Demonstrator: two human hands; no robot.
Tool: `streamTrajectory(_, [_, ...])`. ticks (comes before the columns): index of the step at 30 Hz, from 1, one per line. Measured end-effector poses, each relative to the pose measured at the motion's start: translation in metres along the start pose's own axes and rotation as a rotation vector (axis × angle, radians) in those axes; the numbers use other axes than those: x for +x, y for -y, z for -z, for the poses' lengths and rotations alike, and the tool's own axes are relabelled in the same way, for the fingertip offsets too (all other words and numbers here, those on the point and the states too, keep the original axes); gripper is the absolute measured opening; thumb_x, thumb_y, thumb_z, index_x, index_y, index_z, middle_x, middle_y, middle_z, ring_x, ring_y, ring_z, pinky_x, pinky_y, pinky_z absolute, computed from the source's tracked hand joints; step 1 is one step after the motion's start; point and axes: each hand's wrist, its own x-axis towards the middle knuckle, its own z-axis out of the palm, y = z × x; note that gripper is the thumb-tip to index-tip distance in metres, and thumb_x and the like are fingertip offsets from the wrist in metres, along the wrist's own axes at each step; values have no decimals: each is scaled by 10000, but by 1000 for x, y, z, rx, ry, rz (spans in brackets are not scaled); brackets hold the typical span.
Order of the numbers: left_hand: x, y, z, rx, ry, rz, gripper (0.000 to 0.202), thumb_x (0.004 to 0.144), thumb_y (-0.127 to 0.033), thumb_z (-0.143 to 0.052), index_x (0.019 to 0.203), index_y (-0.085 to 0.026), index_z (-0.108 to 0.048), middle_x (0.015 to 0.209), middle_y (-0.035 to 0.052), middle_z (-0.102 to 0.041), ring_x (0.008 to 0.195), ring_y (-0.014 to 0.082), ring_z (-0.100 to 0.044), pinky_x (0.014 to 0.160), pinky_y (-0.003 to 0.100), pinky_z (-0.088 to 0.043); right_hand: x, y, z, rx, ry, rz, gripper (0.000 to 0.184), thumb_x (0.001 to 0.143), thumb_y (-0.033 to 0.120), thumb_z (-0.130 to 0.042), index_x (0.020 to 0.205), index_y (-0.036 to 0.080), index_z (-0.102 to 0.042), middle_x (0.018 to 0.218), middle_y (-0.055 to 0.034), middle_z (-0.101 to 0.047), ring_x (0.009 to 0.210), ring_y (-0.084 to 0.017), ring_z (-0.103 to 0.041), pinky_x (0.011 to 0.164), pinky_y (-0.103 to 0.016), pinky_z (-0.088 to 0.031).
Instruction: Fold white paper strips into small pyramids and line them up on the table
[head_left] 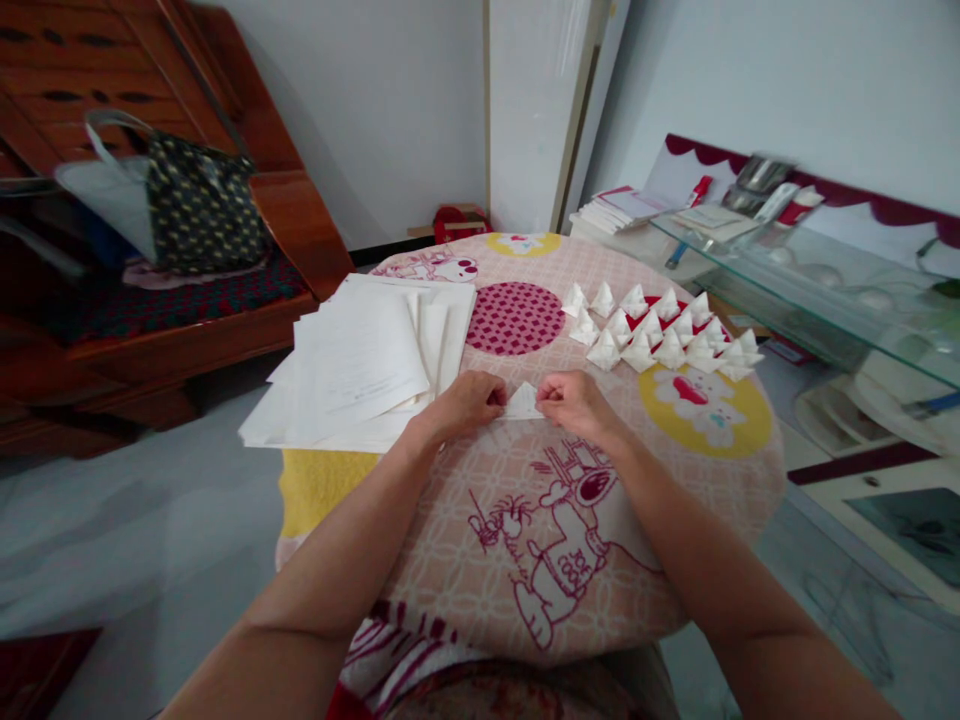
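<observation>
Both hands pinch small folded paper at table

Left hand (472, 402) and right hand (574, 402): fingers curled nearly closed, fingertips pinching opposite sides of a small folded paper (523, 402), pointed at the top. Paper lies between the hands, on the tablecloth (465, 570).

Containers: dark patterned bag (206, 205) on the wooden bench (292, 225), pale bag (112, 195) beside it; contents can't be made out. Metal pot (765, 173) at back of the glass shelf (825, 285), inside not visible. Red box (452, 222) on floor near the wall; contents unclear.

Surface: round table, pink cloth with cartoon prints. Loose stack of white sheets (352, 350) on the left, yellow patch of cloth below it. Folded paper boats (671, 350) in rows at right, red patch under some; can't tell if print or plate.

Room: pale walls, grey shiny floor (150, 510), pile of papers (616, 208) beyond the table.
</observation>
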Motion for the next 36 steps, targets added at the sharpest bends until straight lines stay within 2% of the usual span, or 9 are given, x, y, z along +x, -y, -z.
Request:
streamTrajectory(4, [0,2,-2,-8,-31,-18,135,747,-107,-605,817,-152,-711,720,16,-691,679,144,-618,668,248,-442,4,5,-12,-138,18,-81,118,696,79,-717,621,155,-666,595,2,-630,572,-121,-540,573,-245,-362])
streamTrajectory(6, [2,2,-6,25,-104,-48,188,733,-107,-622,886,-152,-722,841,49,-725,799,180,-661,762,284,-496,5,4,-11,-142,33,-100,103,704,100,-739,638,154,-682,612,-5,-643,584,-126,-549,584,-248,-369])
streamTrajectory(8, [4,0,-12,57,-190,-104,283,725,-124,-650,995,-160,-726,1039,91,-736,1004,234,-669,922,356,-518,5,3,-10,-141,32,-103,93,706,108,-748,648,151,-690,622,-10,-650,596,-131,-560,591,-250,-372])
streamTrajectory(12, [9,-3,-28,48,-237,-181,516,763,-212,-685,1277,-210,-648,1391,113,-624,1323,294,-552,1145,476,-434,5,2,-9,-156,26,-91,77,702,103,-735,653,151,-699,624,-18,-659,607,-141,-568,591,-253,-367])
streamTrajectory(16, [12,-4,-40,64,-236,-134,641,774,-296,-712,1388,-176,-577,1503,160,-533,1420,341,-475,1207,496,-374,5,0,-11,-166,20,-76,99,694,80,-685,635,160,-694,622,-20,-667,611,-146,-572,579,-253,-356])
streamTrajectory(19, [13,-4,-42,84,-231,-114,685,769,-315,-711,1418,-165,-553,1535,175,-497,1443,357,-446,1219,516,-355,5,-1,-12,-158,21,-70,95,685,87,-683,630,164,-690,614,-14,-662,608,-146,-570,576,-252,-353])
streamTrajectory(23, [11,-2,-36,83,-183,-126,734,749,-240,-685,1462,-180,-518,1573,158,-455,1481,350,-391,1235,518,-329,5,-2,-12,-143,7,-57,98,685,97,-706,623,168,-679,606,2,-648,602,-134,-559,582,-248,-349])
streamTrajectory(29, [5,13,-16,68,-29,-129,783,751,-181,-656,1510,-208,-466,1659,133,-321,1532,348,-290,1242,519,-298,5,0,-12,-131,11,-97,114,693,104,-744,628,163,-673,588,13,-614,582,-127,-536,586,-255,-348])
streamTrajectory(36, [-3,23,5,122,161,-171,871,725,-61,-512,1571,-211,-369,1700,108,-228,1549,298,-269,1252,451,-275,5,-5,-15,-109,-23,-108,103,695,95,-738,643,161,-678,582,24,-606,562,-115,-513,582,-250,-347])
